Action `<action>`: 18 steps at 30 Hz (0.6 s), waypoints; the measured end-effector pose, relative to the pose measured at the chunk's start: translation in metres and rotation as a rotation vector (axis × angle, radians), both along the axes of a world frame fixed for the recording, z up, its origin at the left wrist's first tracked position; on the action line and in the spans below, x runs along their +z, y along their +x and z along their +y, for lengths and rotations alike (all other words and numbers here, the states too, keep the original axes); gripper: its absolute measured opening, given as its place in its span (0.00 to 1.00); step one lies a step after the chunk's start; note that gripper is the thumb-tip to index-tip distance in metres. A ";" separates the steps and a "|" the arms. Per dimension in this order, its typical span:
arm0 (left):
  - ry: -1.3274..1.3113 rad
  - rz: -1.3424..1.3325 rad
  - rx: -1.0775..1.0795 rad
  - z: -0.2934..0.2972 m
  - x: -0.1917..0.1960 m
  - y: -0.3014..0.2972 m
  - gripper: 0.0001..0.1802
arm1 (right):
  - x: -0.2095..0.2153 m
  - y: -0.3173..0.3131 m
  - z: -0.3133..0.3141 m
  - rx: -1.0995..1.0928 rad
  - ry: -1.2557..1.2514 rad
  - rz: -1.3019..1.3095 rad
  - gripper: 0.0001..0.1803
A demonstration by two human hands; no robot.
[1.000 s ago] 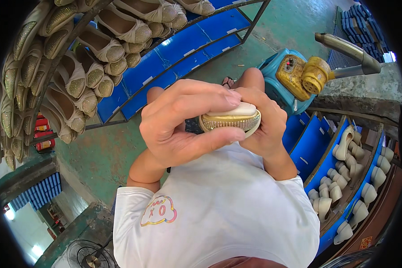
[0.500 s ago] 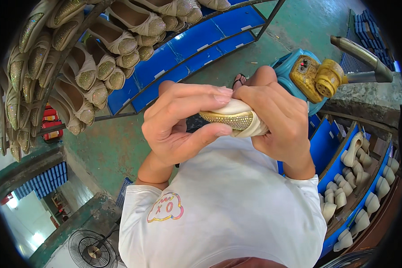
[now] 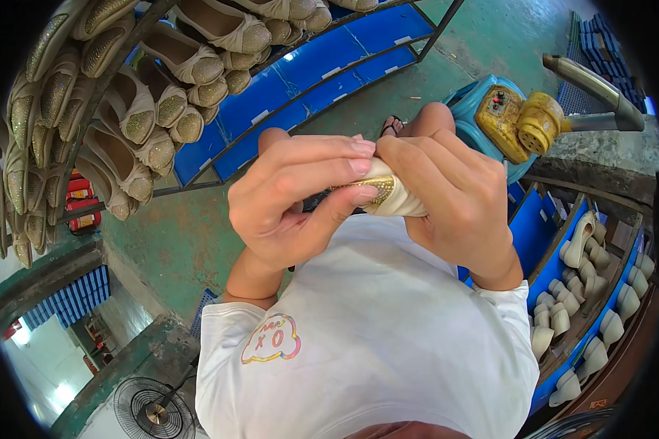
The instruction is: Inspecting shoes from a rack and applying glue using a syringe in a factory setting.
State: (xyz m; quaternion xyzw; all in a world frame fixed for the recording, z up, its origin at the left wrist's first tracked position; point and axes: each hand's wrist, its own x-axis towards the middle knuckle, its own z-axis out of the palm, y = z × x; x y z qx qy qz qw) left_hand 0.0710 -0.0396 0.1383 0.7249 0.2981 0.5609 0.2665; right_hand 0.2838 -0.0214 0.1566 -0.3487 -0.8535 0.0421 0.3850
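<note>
1. Gripping shoe point(image 3: 401, 200), cream w/ gold-beaded toe, qty 1; loc.: mid-air, in front of white T-shirt point(image 3: 373, 314), between both hands.
2. L. hand point(image 3: 278, 199): thumb & fingertips on toe end. R. hand point(image 3: 458, 196): wrapped round other end.
3. Step, as judged: prob. pressing or shaping toe. Next move likely calls for firm r. grip while l. fingers shift.
4. Obstr.: fingers hide most of shoe; sole & heel n/v.
5. Upper l.: racked shoes point(image 3: 138, 126), glittery toes; blue shelves point(image 3: 285, 88) adj.
6. Upper r.: yellow machine point(image 3: 499, 126) on teal stool point(image 3: 470, 94), metal pipe point(image 3: 593, 123) alongside.
7. R.: shelved pale shoes point(image 3: 580, 238). Lower l.: black fan point(image 3: 156, 414).
</note>
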 end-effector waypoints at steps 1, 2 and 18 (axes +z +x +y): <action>0.027 0.009 0.001 0.001 -0.001 0.000 0.15 | 0.000 0.000 0.000 0.003 -0.009 0.002 0.18; 0.053 0.016 0.003 0.002 -0.002 0.000 0.15 | 0.000 0.000 -0.001 0.007 -0.019 0.004 0.18; -0.207 -0.044 -0.105 0.008 -0.013 0.017 0.29 | -0.015 0.020 0.000 0.005 -0.219 0.148 0.22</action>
